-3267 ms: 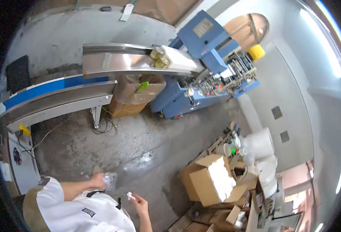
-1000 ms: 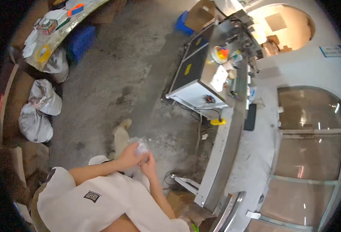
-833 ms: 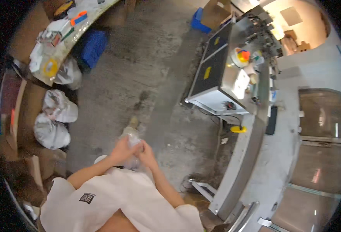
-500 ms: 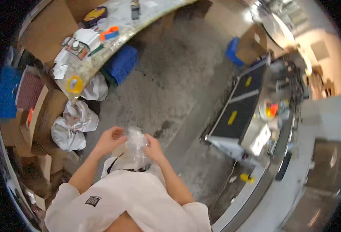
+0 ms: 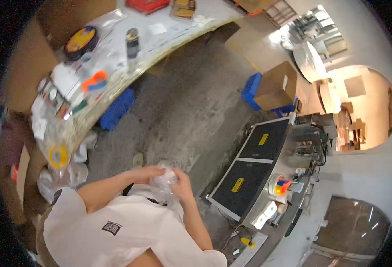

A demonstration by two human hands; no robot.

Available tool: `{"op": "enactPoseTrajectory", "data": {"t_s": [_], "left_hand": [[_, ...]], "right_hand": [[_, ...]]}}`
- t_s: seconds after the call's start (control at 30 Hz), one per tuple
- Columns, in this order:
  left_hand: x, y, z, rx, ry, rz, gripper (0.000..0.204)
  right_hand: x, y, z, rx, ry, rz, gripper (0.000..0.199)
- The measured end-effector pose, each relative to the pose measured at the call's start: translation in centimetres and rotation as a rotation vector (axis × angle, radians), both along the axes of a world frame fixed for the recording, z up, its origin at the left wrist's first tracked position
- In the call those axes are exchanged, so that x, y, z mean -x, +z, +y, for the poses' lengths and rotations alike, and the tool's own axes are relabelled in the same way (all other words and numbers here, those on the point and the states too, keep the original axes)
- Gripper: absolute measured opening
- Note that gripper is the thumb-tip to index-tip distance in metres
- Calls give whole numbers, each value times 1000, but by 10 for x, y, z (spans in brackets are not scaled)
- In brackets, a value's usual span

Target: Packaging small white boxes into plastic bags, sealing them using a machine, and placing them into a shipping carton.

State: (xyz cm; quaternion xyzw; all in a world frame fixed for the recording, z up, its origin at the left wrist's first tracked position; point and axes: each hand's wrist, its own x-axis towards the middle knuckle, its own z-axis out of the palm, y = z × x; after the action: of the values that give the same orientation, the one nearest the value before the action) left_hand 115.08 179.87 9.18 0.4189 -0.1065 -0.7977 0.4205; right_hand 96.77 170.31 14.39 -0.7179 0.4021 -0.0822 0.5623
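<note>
In front of my waist I hold a crumpled clear plastic bag (image 5: 164,181), whitish and bunched at its top. My left hand (image 5: 148,175) grips it from the left, with bent fingers meeting the plastic. On its other side, my right hand (image 5: 182,181) has its fingers curled round the bag's edge. The lower part of the bag hangs loosely between the two hands. Whether anything lies inside it I cannot tell.
A long table (image 5: 149,58) at the left bears a tape dispenser (image 5: 94,81), a yellow tape roll (image 5: 58,156) and a dark bottle (image 5: 132,43). A blue crate (image 5: 118,109) sits below it. Right stands a black-panelled machine (image 5: 245,178); beyond it, a cardboard box (image 5: 276,86).
My left hand has closed in on the plastic bag, and both hands are nearer together. The view has swung to the right; the table has shifted left and more of its far end shows.
</note>
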Motion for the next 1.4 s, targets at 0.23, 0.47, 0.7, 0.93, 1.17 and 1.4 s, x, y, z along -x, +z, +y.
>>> {"op": "enactPoseTrajectory", "data": {"t_s": [0.23,0.47,0.7,0.93,1.17,1.4], "left_hand": [[-29,13,-200,-29,-250,183,44],[-78,34,-405,58,-193,-133,46],[-127,98,-544,72,140,-105,50],[-161,10,-684,519,253,-801,62],[-195,71,-739,486,143,-1534,84],[-253,73,-726,296,810,-1193,113]], "right_hand": [[-35,14,-157,212,-297,-65,38],[-73,-19,-367,38,-197,-311,51],[-119,25,-548,-378,23,-521,81],[-195,20,-660,-523,-161,-272,67],[-297,36,-750,-715,-403,-196,49],[-379,-9,-808,-482,62,-187,37]]}}
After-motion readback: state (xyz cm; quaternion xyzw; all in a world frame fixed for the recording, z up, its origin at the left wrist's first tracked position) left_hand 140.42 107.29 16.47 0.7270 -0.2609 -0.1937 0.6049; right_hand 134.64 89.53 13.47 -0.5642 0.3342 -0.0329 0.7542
